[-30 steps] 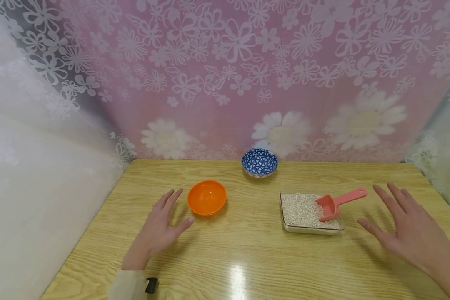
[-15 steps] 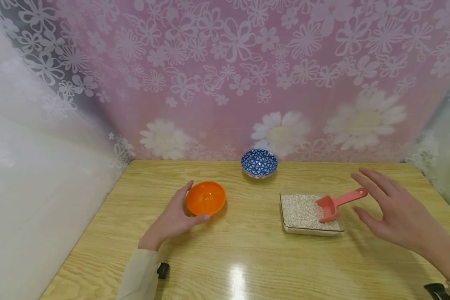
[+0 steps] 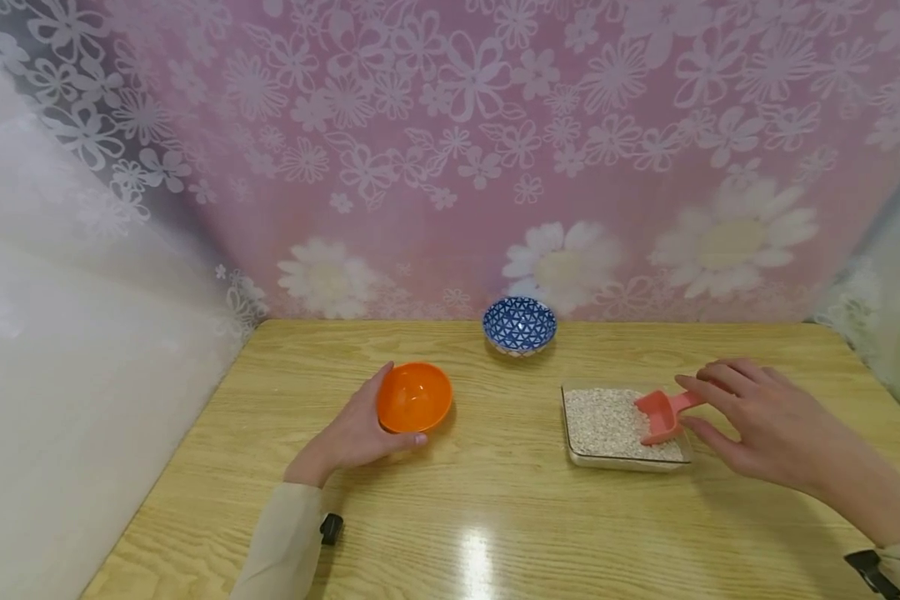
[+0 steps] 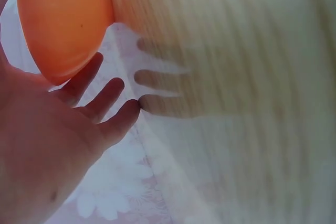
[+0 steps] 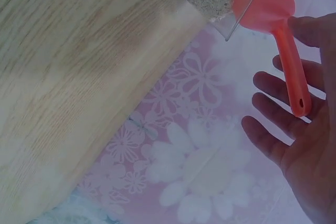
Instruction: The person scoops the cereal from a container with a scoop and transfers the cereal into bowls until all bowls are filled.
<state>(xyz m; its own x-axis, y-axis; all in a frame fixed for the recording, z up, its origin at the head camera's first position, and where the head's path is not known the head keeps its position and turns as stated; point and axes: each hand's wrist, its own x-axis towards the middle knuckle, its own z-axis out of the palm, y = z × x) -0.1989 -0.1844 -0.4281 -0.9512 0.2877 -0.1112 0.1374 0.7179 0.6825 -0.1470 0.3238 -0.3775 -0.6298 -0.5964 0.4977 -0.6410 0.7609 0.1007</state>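
Observation:
My left hand (image 3: 356,429) curls round the left side of an orange bowl (image 3: 416,398), its thumb along the near side and a finger at the far-left rim. In the left wrist view the other fingers (image 4: 118,121) spread out beneath the bowl's outer wall (image 4: 65,22). On the right, my right hand (image 3: 761,421) surrounds the handle of a coral scoop (image 3: 658,417). In the right wrist view the thumb lies by the scoop's neck, and the fingers (image 5: 273,135) sit loosely behind the handle (image 5: 291,77), not closed on it. The scoop's bowl rests in oat-like flakes (image 3: 607,421).
A clear rectangular container (image 3: 622,462) holds the flakes. Farther back stands a blue-and-white patterned bowl (image 3: 520,325). The wooden table (image 3: 495,500) ends at a pink floral curtain (image 3: 420,167), with pale sheets at both sides.
My left hand has moved right and come round the orange bowl. My right hand has moved left, from beside the scoop to around its handle. Bowls and container stay in place.

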